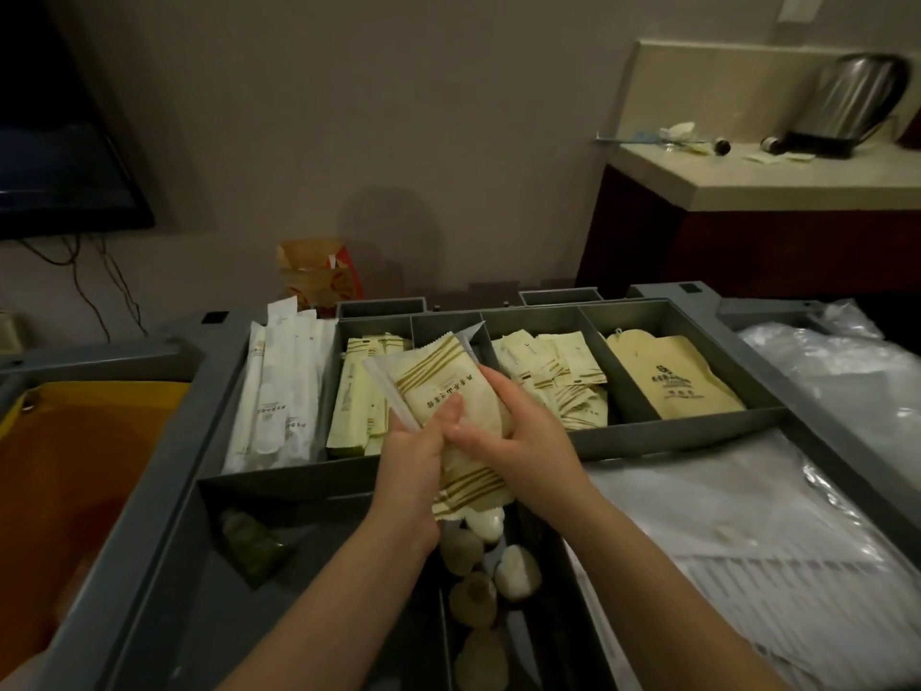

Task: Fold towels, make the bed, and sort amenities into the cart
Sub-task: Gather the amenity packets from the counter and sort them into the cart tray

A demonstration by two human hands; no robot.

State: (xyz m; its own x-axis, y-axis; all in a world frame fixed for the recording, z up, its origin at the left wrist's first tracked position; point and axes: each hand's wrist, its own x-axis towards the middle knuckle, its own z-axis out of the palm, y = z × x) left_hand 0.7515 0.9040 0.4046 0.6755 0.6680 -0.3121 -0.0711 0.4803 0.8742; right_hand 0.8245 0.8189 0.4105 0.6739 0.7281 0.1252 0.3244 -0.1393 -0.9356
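Single head view, forward and down, close over the cart [673, 428], perhaps slightly tilted

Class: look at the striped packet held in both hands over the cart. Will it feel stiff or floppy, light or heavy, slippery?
Probably floppy: the striped packet curves and bulges between the left hand and right hand. Likely light for its size, as fingers alone hold it up. Its smooth film wrapper may be somewhat slippery.

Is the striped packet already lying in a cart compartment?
No, left hand and right hand hold the striped packet above the cart.
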